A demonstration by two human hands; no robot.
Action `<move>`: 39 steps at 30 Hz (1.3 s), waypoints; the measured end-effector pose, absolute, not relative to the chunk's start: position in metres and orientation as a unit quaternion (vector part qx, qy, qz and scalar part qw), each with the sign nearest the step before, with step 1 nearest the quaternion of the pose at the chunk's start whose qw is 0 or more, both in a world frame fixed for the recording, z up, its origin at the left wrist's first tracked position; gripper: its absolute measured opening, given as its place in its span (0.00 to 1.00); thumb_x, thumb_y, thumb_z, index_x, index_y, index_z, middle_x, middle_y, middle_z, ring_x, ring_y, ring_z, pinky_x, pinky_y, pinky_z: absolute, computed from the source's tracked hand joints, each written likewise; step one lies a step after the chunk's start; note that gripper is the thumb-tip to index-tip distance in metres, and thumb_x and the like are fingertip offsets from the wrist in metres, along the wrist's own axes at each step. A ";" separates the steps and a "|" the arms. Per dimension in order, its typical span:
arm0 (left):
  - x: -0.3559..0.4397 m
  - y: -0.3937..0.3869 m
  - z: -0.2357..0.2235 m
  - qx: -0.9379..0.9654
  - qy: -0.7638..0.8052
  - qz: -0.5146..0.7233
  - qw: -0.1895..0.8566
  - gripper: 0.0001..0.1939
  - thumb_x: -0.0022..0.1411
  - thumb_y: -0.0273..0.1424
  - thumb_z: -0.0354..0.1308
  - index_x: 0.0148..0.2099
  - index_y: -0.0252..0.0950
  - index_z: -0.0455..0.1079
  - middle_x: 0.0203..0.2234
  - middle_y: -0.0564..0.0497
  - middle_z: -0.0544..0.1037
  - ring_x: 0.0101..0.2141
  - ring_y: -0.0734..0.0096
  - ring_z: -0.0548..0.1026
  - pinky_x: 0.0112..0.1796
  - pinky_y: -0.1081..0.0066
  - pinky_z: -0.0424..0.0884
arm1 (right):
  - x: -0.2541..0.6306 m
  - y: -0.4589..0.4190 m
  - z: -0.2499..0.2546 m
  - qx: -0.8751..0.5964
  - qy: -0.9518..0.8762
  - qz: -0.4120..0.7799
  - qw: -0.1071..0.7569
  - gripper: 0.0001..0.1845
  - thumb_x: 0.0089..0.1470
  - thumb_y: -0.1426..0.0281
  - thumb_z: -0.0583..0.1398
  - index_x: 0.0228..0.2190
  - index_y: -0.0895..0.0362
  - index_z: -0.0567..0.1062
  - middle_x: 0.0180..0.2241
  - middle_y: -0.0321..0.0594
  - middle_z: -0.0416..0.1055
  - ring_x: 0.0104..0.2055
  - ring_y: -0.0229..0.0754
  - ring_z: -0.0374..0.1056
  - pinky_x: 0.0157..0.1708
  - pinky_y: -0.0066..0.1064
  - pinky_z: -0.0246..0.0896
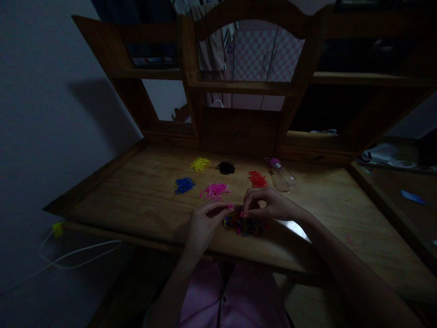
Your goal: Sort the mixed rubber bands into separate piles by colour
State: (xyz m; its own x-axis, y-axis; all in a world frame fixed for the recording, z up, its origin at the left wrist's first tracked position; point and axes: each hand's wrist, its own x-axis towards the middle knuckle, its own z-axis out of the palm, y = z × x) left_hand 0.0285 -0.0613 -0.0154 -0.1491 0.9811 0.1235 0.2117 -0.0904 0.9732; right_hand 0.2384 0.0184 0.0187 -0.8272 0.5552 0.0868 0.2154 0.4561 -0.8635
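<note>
- The mixed pile [252, 226], a small heap of many-coloured pieces, lies near the front edge of the wooden counter [136, 191].
- At the left edge of the mixed pile, the left hand [205, 223] pinches a small pink piece [231, 207] between thumb and fingers.
- Over the mixed pile, the right hand [269, 203] reaches in from the right, thumb and forefinger brought narrow, with a pink bit [241, 214] at the tips; in this dim light I cannot tell whether it is gripped or only touched.
- Just beyond the mixed pile, to the left, is the pink pile [216, 191].
- Beyond the mixed pile, almost straight ahead, is the red pile [257, 179], near the right hand.
- Left of the mixed pile and farther out sits the blue pile [185, 185].
- Farther beyond the mixed pile, toward the left, are the black pile [226, 167] and then the yellow pile [200, 164].
- Beyond the mixed pile to the right, a clear bottle [287, 180] with a purple cap [274, 162] lies on its side.
- Well behind the mixed pile, a wooden shelf unit [239, 86] rises along the counter's far side.
</note>
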 end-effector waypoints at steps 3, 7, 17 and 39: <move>0.034 -0.061 -0.016 0.514 0.545 0.513 0.418 0.08 0.51 0.35 0.66 0.34 0.38 0.79 0.32 0.50 0.82 0.35 0.64 0.80 0.40 0.67 0.76 | 0.237 0.019 0.018 -0.238 -0.828 0.470 0.192 0.10 0.53 0.63 0.63 0.33 0.57 0.78 0.36 0.40 0.73 0.38 0.39 0.69 0.40 0.33 0.64; 0.039 -0.060 -0.020 0.470 0.509 0.526 0.492 0.09 0.50 0.33 0.67 0.35 0.36 0.78 0.32 0.50 0.82 0.35 0.64 0.80 0.39 0.68 0.77 | 0.235 0.020 0.015 -0.244 -0.831 0.452 0.214 0.09 0.53 0.63 0.63 0.33 0.57 0.77 0.35 0.40 0.73 0.37 0.39 0.68 0.39 0.32 0.64; 0.045 -0.061 -0.019 0.423 0.500 0.534 0.535 0.12 0.49 0.34 0.69 0.37 0.34 0.78 0.32 0.48 0.82 0.35 0.64 0.80 0.39 0.69 0.78 | 0.233 0.020 0.011 -0.244 -0.831 0.438 0.239 0.09 0.53 0.63 0.63 0.32 0.57 0.77 0.34 0.41 0.72 0.36 0.39 0.67 0.36 0.32 0.64; 0.042 -0.053 -0.025 0.362 0.470 0.557 0.581 0.13 0.47 0.30 0.70 0.37 0.32 0.78 0.33 0.47 0.83 0.34 0.68 0.81 0.39 0.73 0.77 | 0.229 0.019 0.003 -0.274 -0.755 0.543 0.244 0.15 0.50 0.64 0.65 0.39 0.58 0.74 0.34 0.40 0.74 0.34 0.38 0.71 0.36 0.31 0.67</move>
